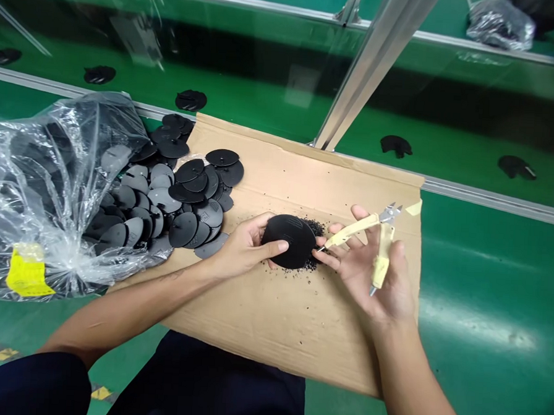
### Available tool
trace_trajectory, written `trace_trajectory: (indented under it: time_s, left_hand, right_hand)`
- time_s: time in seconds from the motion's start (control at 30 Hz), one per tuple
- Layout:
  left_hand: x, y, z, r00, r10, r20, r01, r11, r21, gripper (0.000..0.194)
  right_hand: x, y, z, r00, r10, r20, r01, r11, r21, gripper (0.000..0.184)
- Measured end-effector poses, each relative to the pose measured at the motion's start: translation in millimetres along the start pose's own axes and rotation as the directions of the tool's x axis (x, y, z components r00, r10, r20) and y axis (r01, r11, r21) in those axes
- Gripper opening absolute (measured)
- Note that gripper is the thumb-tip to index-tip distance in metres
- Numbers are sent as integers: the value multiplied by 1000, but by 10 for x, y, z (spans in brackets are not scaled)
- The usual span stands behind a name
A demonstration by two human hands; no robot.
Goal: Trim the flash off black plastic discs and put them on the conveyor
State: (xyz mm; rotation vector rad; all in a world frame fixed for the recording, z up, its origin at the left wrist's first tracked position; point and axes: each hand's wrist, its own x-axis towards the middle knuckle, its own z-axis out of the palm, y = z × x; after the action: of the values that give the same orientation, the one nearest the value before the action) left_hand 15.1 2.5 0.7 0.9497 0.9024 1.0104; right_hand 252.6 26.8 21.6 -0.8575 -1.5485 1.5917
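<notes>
My left hand grips a round black plastic disc, its thumb lying on the top face and the fingers beneath. In my right hand, palm up, rests a pair of side cutters with pale yellow handles. Their jaws are spread and point away from me. Fingertips of the right hand come up to the disc's right edge; whether they touch it I cannot tell. Small black clippings lie scattered under and behind the disc. Left of my hands is a heap of similar black discs.
A cardboard sheet covers the green bench. Discs spill from a large clear plastic bag with a yellow label. A metal post rises behind the cardboard. Several black pieces lie beyond the metal rail.
</notes>
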Motion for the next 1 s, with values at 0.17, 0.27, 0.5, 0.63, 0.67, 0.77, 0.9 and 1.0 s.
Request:
trace_trajectory:
  time_s: [0.17,0.27,0.5,0.63,0.67,0.77,0.9,1.0]
  left_hand:
    - [-17,29,23,999,29,-14,-29,999,29,34]
    - [-41,22,39,999,49,20,-50,997,58,29]
    - [-81,0,74,988,115,99,-124,989,86,25]
    - [-100,-5,88,984,132,119,-149,979,141,25]
    - [-103,-6,90,983,142,120,-159,976,147,24]
    - [-107,-9,87,980,161,115,-180,969,172,24]
    - [-107,-11,76,976,192,100,-211,950,230,23]
    - [-107,0,71,965,254,67,-263,922,285,24]
  right_hand:
    - [-19,-13,60,986,103,-133,-63,959,278,49]
    - [-16,-8,75,984,106,-145,-50,937,345,46]
    - [-40,13,83,980,100,-173,-60,973,222,53]
    - [-37,19,71,982,107,-158,-70,972,225,56]
    - [-32,22,68,982,112,-155,-76,973,220,56]
    - [-10,26,73,980,119,-157,-83,973,217,55]
    - [4,7,105,976,115,-187,-68,968,242,56]
    - [-12,-5,113,976,42,-211,-16,992,126,60]
